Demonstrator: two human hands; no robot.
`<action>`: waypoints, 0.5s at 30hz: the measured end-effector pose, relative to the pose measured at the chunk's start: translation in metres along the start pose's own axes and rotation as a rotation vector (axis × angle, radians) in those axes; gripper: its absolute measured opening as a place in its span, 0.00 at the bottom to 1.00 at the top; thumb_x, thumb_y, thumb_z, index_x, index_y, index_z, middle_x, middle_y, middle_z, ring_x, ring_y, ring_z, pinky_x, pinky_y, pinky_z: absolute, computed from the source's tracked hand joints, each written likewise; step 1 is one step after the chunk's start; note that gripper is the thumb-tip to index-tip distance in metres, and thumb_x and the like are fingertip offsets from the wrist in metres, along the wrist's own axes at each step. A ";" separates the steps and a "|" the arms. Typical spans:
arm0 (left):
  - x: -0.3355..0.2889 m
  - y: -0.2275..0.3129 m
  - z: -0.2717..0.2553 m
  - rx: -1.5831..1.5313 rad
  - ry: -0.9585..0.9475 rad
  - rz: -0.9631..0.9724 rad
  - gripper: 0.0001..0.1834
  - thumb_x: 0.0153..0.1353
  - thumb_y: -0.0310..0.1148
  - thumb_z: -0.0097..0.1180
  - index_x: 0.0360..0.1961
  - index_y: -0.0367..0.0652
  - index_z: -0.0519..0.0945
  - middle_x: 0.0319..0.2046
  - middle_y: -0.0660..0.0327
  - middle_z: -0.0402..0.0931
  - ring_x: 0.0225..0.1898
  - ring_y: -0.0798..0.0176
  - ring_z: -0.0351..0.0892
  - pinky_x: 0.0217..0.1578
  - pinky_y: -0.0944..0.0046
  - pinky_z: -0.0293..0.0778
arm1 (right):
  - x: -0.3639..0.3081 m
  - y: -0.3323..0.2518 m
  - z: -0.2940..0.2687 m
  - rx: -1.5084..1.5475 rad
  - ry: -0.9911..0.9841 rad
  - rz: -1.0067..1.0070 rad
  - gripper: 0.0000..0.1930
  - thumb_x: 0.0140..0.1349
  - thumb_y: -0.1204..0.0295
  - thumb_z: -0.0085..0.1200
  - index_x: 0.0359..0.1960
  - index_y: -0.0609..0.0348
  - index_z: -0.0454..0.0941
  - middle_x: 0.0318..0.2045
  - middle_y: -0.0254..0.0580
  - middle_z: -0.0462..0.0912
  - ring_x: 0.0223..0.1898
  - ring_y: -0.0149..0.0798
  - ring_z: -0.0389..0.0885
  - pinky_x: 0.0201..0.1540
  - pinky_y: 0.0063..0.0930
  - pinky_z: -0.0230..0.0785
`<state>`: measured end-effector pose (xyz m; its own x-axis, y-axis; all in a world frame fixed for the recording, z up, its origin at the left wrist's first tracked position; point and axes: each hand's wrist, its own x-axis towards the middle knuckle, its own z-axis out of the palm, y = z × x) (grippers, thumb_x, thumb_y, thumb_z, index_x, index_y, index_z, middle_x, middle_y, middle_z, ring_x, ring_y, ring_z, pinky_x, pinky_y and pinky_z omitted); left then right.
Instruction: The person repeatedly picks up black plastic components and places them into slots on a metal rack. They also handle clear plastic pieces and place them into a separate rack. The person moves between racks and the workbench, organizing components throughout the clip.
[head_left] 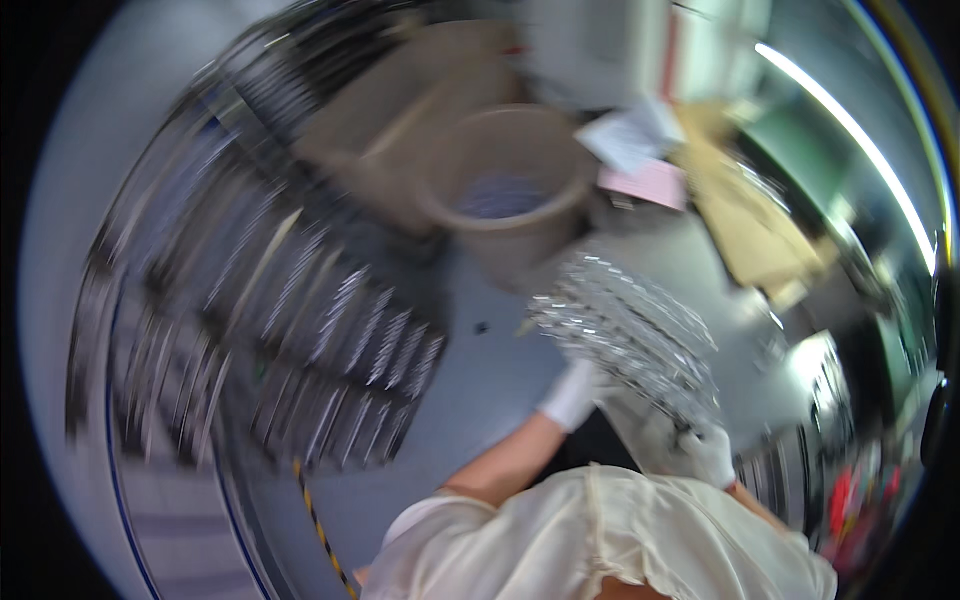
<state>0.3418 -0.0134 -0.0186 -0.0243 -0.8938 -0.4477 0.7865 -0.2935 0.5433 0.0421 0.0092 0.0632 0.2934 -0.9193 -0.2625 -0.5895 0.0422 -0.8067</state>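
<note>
From my body, racks [340, 330] with blurred metallic rows stand at ten o'clock. My left hand [578, 393] grasps the shiny ridged bundle [632, 338], at twelve, by its eight-o'clock edge. It looks picked up, not yet set on the bench [690, 245] at one o'clock; overall progress I can't tell. My right hand [710, 456] grips its five-o'clock corner.

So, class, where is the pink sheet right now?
In the head view, the pink sheet lies right of the round bin, just below the white paper.
</note>
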 end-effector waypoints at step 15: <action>-0.329 0.152 -0.086 1.560 1.446 0.628 0.27 0.63 0.60 0.58 0.34 0.43 0.86 0.34 0.49 0.85 0.39 0.43 0.84 0.44 0.50 0.77 | 0.021 -0.040 0.163 0.071 -0.933 -0.139 0.20 0.74 0.68 0.53 0.62 0.64 0.72 0.51 0.47 0.85 0.47 0.34 0.86 0.52 0.27 0.78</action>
<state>0.5223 0.2651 0.1503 0.8751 -0.3841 0.2944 -0.4798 -0.7683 0.4236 0.1949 0.0523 0.0038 0.8591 -0.2351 -0.4547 -0.4660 0.0081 -0.8847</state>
